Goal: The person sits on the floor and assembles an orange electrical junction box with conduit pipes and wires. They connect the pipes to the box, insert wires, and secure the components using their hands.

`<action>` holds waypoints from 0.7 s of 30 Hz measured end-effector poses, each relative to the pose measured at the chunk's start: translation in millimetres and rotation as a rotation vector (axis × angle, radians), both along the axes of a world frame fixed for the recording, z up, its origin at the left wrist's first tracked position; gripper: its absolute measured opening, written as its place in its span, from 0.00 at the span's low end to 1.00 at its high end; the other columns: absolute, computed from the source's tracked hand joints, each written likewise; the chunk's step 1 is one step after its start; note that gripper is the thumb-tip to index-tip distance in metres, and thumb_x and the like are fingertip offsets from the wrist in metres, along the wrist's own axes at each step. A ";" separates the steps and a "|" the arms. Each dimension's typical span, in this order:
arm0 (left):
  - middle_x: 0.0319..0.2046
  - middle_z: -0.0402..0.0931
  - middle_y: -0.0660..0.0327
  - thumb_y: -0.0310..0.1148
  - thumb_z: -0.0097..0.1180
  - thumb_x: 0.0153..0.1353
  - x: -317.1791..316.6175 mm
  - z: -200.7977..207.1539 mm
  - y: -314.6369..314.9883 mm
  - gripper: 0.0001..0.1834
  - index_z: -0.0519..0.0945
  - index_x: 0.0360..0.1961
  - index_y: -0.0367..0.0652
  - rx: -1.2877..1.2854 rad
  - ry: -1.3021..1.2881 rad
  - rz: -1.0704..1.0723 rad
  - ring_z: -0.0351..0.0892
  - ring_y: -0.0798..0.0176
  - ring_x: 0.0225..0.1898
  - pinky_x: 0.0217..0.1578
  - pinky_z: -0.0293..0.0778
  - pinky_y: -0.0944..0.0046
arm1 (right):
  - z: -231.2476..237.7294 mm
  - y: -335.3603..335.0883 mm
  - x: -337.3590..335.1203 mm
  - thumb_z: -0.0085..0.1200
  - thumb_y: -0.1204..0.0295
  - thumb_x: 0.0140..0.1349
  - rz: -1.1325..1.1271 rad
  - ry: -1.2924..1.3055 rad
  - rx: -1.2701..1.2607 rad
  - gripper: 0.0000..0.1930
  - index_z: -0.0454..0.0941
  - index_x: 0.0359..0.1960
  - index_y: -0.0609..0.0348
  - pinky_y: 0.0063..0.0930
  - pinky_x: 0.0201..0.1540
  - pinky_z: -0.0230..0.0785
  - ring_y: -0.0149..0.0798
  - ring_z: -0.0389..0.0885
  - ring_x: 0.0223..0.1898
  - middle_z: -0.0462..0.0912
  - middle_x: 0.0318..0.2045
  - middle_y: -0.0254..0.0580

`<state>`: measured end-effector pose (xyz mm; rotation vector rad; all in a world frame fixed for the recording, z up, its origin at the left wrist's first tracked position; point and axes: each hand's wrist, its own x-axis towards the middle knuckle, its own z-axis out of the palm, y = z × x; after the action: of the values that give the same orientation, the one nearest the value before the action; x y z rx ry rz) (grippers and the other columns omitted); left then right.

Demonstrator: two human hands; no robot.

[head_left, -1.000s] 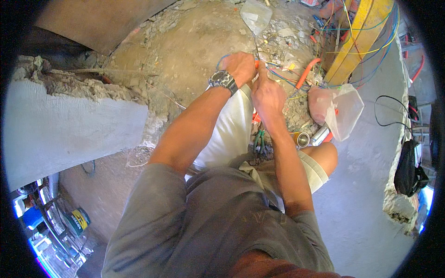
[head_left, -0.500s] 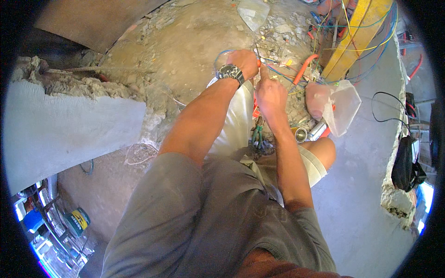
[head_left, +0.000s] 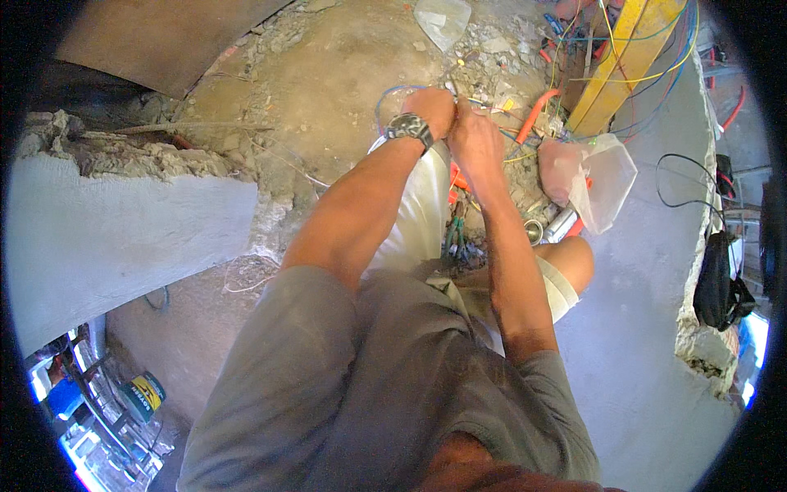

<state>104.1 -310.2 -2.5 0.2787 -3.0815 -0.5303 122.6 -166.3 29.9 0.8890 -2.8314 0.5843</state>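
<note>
My left hand [head_left: 430,111], with a watch [head_left: 408,129] on its wrist, is closed near my raised knee. A blue wire [head_left: 385,102] loops out beside it, and it appears to grip electrical wires. Close against it, my right hand [head_left: 477,141] is closed too; what its fingers hold is hidden. Thin wires [head_left: 485,104] run out to the right past the fingertips. Below the hands, orange pieces [head_left: 459,179] and green-handled tools, perhaps pliers [head_left: 455,234], lie between my legs.
A yellow post [head_left: 613,70] stands far right, trailing coloured wires. Near it lie an orange tube [head_left: 537,116], a clear plastic bag [head_left: 611,184] and a silver can [head_left: 561,225]. Broken wall edges [head_left: 123,156] flank me. Rubble [head_left: 500,49] litters the ground ahead. A bucket [head_left: 141,396] is lower left.
My right hand has shifted slightly up and left, its fingers curling in against my left hand. The orange piece and thin dark shaft between the hands no longer show.
</note>
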 end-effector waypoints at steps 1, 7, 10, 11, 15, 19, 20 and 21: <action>0.35 0.86 0.43 0.38 0.63 0.56 2.4 1.9 1.5 0.12 0.90 0.33 0.42 0.048 -0.006 0.023 0.89 0.42 0.39 0.40 0.82 0.44 | -0.7 -2.6 -2.4 0.53 0.72 0.63 -0.021 -0.020 0.037 0.25 0.72 0.64 0.59 0.56 0.31 0.75 0.63 0.85 0.30 0.85 0.27 0.62; 0.41 0.86 0.43 0.36 0.58 0.61 1.6 28.7 -0.1 0.14 0.89 0.38 0.39 0.031 -0.189 -0.021 0.88 0.41 0.45 0.47 0.83 0.46 | 12.1 9.9 29.2 0.49 0.70 0.67 -0.002 -0.144 0.159 0.24 0.72 0.63 0.68 0.56 0.34 0.79 0.62 0.88 0.34 0.86 0.30 0.62; 0.42 0.86 0.42 0.37 0.60 0.59 -4.5 9.1 1.5 0.14 0.90 0.39 0.39 0.077 -0.140 -0.010 0.88 0.42 0.46 0.47 0.83 0.46 | -2.6 -1.6 -9.2 0.49 0.73 0.64 -0.013 -0.057 0.079 0.26 0.72 0.65 0.63 0.55 0.34 0.78 0.62 0.86 0.31 0.85 0.30 0.63; 0.42 0.86 0.42 0.37 0.61 0.59 -4.4 1.0 2.3 0.14 0.90 0.39 0.40 0.083 -0.066 0.003 0.88 0.42 0.46 0.46 0.83 0.46 | -7.5 -5.7 -15.3 0.49 0.74 0.62 -0.023 -0.028 0.061 0.28 0.71 0.67 0.60 0.55 0.34 0.78 0.62 0.85 0.29 0.85 0.29 0.63; 0.41 0.86 0.41 0.36 0.58 0.62 -1.2 30.5 -3.1 0.14 0.90 0.39 0.40 0.025 -0.201 0.037 0.88 0.42 0.45 0.46 0.83 0.45 | 18.4 2.3 32.0 0.49 0.73 0.65 -0.056 -0.098 0.180 0.26 0.71 0.66 0.64 0.56 0.35 0.78 0.62 0.86 0.30 0.86 0.30 0.62; 0.41 0.86 0.40 0.36 0.59 0.61 -5.1 12.7 1.8 0.14 0.90 0.39 0.39 0.054 -0.099 -0.018 0.88 0.42 0.46 0.46 0.83 0.45 | 11.2 -7.6 -7.7 0.46 0.73 0.66 -0.039 -0.093 0.096 0.28 0.68 0.68 0.68 0.57 0.35 0.79 0.62 0.87 0.33 0.86 0.31 0.62; 0.41 0.86 0.40 0.37 0.59 0.61 -4.7 3.7 3.8 0.14 0.90 0.38 0.39 0.071 -0.069 -0.012 0.88 0.42 0.45 0.46 0.84 0.45 | 6.3 -8.2 -13.4 0.46 0.73 0.66 -0.030 -0.078 0.089 0.29 0.67 0.69 0.68 0.56 0.35 0.79 0.62 0.87 0.32 0.86 0.30 0.61; 0.41 0.86 0.41 0.37 0.61 0.59 -1.3 8.2 3.3 0.14 0.90 0.38 0.38 0.056 -0.081 -0.005 0.88 0.42 0.45 0.45 0.84 0.46 | 3.0 -4.8 -0.8 0.47 0.73 0.65 -0.037 -0.065 0.081 0.28 0.69 0.68 0.66 0.57 0.34 0.78 0.62 0.86 0.32 0.86 0.30 0.61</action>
<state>102.8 -306.9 5.6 0.3002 -3.1496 -0.6212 121.8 -171.1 33.0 0.8431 -2.9416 0.5064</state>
